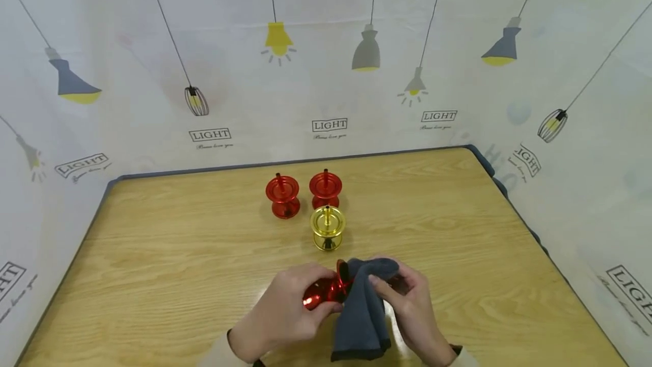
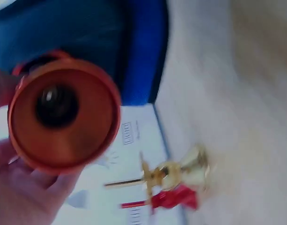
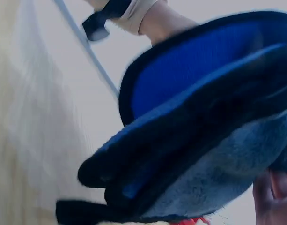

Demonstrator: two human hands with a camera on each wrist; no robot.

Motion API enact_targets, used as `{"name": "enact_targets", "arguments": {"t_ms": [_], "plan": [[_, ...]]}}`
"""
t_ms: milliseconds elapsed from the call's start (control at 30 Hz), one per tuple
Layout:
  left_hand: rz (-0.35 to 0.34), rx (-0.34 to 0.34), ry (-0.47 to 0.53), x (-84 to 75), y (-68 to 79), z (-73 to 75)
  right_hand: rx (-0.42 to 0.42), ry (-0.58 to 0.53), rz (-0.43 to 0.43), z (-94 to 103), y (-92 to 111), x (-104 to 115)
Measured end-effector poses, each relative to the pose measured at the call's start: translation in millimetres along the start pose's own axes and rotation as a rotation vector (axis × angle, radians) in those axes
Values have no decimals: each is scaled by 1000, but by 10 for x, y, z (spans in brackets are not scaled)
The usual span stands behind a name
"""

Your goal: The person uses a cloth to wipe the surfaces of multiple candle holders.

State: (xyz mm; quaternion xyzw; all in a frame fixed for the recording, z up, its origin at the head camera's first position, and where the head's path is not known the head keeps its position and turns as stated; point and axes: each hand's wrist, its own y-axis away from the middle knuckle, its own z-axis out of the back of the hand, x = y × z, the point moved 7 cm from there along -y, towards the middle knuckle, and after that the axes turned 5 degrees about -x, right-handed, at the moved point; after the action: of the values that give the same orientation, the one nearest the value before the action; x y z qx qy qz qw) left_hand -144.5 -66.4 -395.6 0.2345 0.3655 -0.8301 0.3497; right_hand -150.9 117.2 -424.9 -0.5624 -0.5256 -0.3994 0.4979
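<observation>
My left hand (image 1: 291, 306) grips a shiny red candle holder (image 1: 326, 292) by its base end, tipped on its side above the near part of the table. In the left wrist view the holder's round hollow base (image 2: 63, 150) faces the camera. My right hand (image 1: 411, 304) pinches a dark grey-blue cloth (image 1: 363, 313) against the holder's dish end, its thumb on the front of the cloth. The cloth hangs down in folds and hides that end. Blue backing (image 3: 180, 70) with a dark edge shows on the cloth in the right wrist view.
Beyond the hands stands a gold candle holder (image 1: 328, 225) with a spike. Two red candle holders (image 1: 282, 190) (image 1: 326, 187) stand upright behind it. The wooden table (image 1: 178, 254) meets a printed backdrop (image 1: 285, 95) along its far and side edges.
</observation>
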Motion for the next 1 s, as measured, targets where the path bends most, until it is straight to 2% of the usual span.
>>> {"name": "enact_targets", "arguments": {"t_ms": [67, 133, 200, 233, 267, 300, 400, 467, 500, 600, 700, 833, 933, 1000], "plan": [[109, 138, 232, 122, 0, -49, 73, 20, 43, -14, 6, 20], [185, 265, 429, 214, 13, -95, 153, 13, 72, -31, 17, 31], [220, 347, 543, 268, 33, -117, 207, -4, 81, -37, 29, 40], [230, 356, 587, 284, 41, -115, 210, -12, 86, -27, 31, 48], [244, 344, 618, 299, 48, -107, 190, -21, 83, -4, 30, 58], [242, 303, 631, 304, 48, -86, 156, -29, 83, 30, 28, 73], [267, 94, 601, 310, 41, 4, 20, -31, 129, 149, 19, 179], [282, -63, 559, 290, 35, 61, -24, 3, 230, 187, 17, 301], [286, -130, 540, 272, 32, 78, -16, 37, 302, 175, 16, 370], [297, -240, 506, 188, 19, 43, 64, 194, 523, 63, 41, 545], [298, -277, 510, 105, 1, -31, 120, 357, 698, -66, 80, 620], [334, -259, 580, 64, -17, -109, 105, 489, 848, -132, 139, 653], [401, -184, 748, 75, -13, -183, 90, 483, 922, -135, 171, 677], [446, -109, 918, 79, -5, -250, 83, 444, 951, -123, 182, 687]]}}
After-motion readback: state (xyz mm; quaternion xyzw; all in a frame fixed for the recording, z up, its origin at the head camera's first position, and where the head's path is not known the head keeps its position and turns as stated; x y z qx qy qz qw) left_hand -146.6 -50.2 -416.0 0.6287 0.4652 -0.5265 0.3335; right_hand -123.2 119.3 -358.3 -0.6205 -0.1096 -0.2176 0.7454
